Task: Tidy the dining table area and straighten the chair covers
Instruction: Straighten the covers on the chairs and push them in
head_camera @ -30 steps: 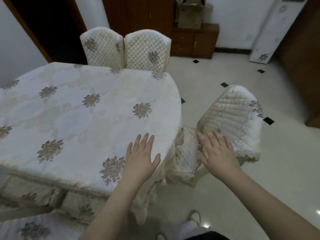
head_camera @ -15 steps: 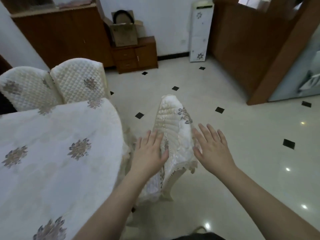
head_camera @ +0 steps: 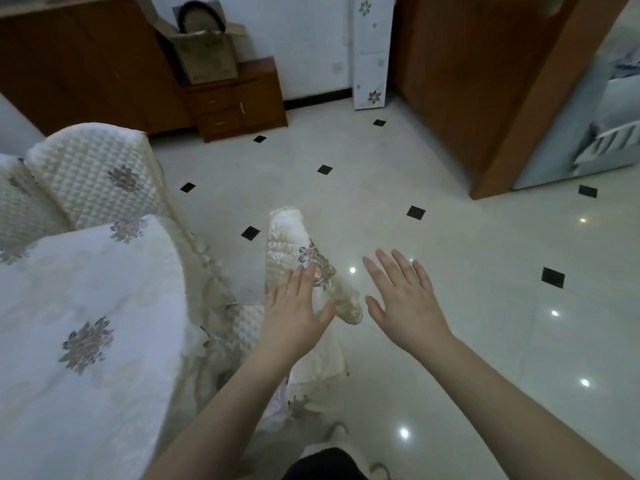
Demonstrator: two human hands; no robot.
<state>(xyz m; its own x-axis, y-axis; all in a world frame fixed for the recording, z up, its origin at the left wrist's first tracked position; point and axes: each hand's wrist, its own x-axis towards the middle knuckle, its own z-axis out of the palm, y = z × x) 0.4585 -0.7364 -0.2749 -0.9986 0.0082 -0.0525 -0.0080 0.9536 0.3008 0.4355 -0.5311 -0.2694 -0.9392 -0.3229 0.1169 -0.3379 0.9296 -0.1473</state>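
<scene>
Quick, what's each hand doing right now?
Left hand: open, fingers spread, over the chair cover, holding nothing.
Right hand: open, beside the cover, holding nothing.

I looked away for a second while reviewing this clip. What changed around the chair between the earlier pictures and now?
The view swung right, off the table toward the pulled-out chair. The left hand left the tablecloth and now lies on the chair's back cover. The right hand came off that cover and hovers open beside it. Both hands stay flat and open, gripping nothing; the two chairs at the table's far end look unmoved.
</scene>
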